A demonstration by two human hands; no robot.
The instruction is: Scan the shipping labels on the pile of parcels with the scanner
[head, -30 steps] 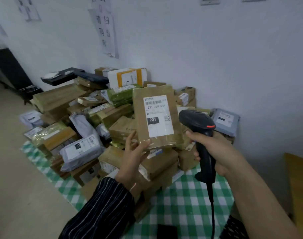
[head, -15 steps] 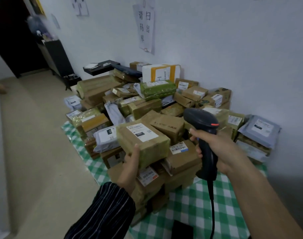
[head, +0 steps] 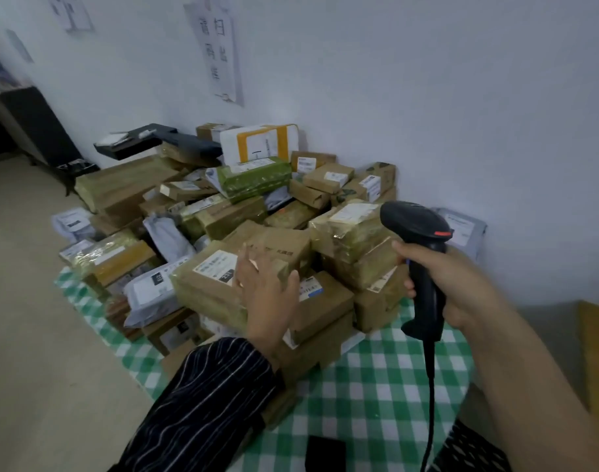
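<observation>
**Mid-pile, plenty left to scan**

My left hand (head: pixel 264 287) is spreading flat and holding nothing over a brown parcel (head: pixel 202 284), which is lying label-up at the front of the pile (head: pixel 254 182) on the checked cloth (head: pixel 376 386). I cannot tell if it is touching. My right hand (head: pixel 451 284) is gripping the scanner (head: pixel 415 224) upright beside the pile, aiming at no label. I am judging that most labels are waiting.

Wall: pale bluish-white painted surface (head: pixel 427 97), evenly and dimly lit.
White paper notice with dark printed characters (head: pixel 220 56), fixed to the wall, upper centre.
Smaller white paper sheets (head: pixel 75 11), upper left, blurred.
Floor: smooth beige (head: pixel 29 335).
Green-and-white checked cloth (head: pixel 376 386), spread near the wall.
Dark cabinet (head: pixel 36 127), far left.
Yellow-brown wooden furniture edge (head: pixel 597 352), far right.
</observation>
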